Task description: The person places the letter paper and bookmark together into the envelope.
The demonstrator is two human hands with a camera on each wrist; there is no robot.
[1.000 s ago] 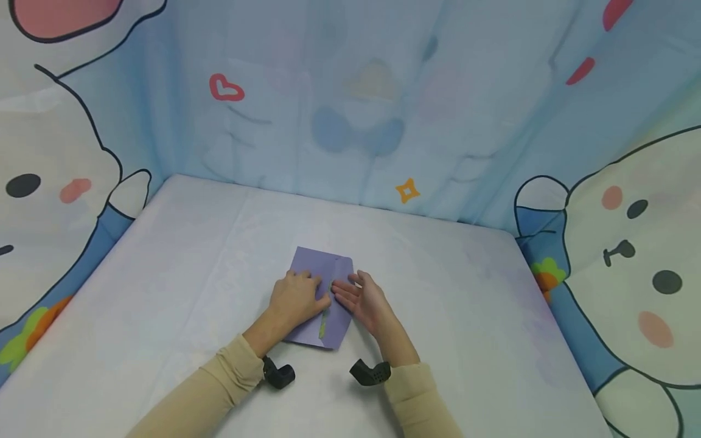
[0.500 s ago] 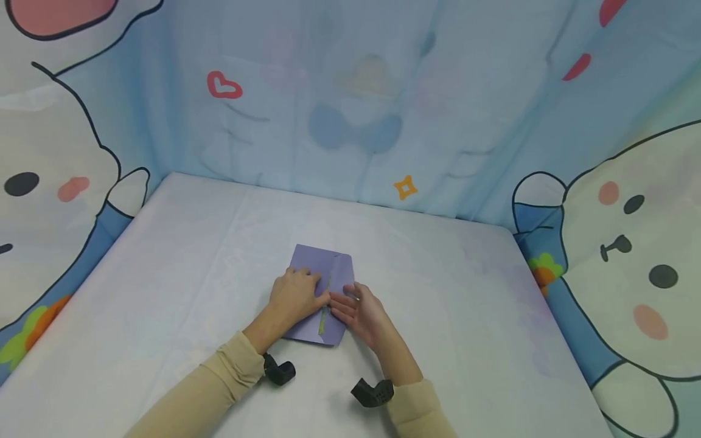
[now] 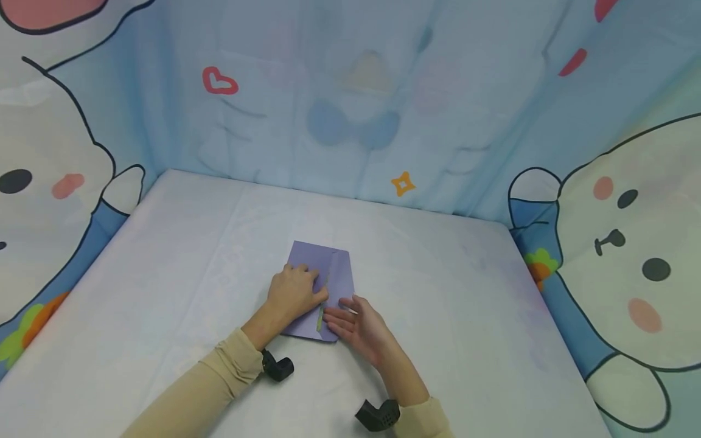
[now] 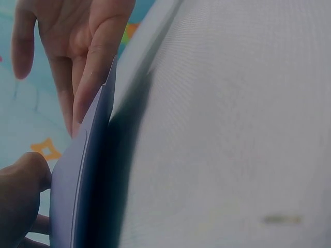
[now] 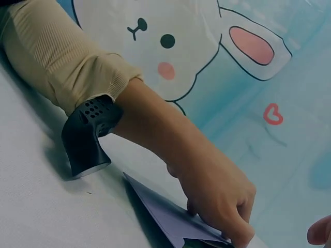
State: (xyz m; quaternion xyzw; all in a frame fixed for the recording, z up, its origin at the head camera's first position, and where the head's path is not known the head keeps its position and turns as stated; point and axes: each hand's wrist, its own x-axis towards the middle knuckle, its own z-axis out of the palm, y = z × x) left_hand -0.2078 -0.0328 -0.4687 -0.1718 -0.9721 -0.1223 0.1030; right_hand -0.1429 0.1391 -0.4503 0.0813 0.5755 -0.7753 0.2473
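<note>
A flat purple paper envelope (image 3: 309, 252) lies on the white-covered table, one long flap on its right side. Along the flap's inner edge shows a narrow yellow-green strip (image 3: 319, 319). My left hand (image 3: 292, 292) presses on the left part of the envelope, thumb reaching toward the flap. With straight fingers and palm turned inward, my right hand (image 3: 361, 328) touches the flap's lower part with its fingertips. Seen from the left wrist, the envelope (image 4: 67, 181) stands edge-on, its rim raised above the cloth. In the right wrist view the left hand (image 5: 217, 191) bears down on it.
White cloth (image 3: 438, 292) covers the table. A blue curtain (image 3: 263, 121) with cartoon animals hangs behind and at both sides. Black curved wrist devices (image 3: 277, 367) sit at both beige cuffs.
My right hand has slid down along the flap toward the envelope's lower end. My left hand has stayed in place on the envelope. The head view has shifted slightly.
</note>
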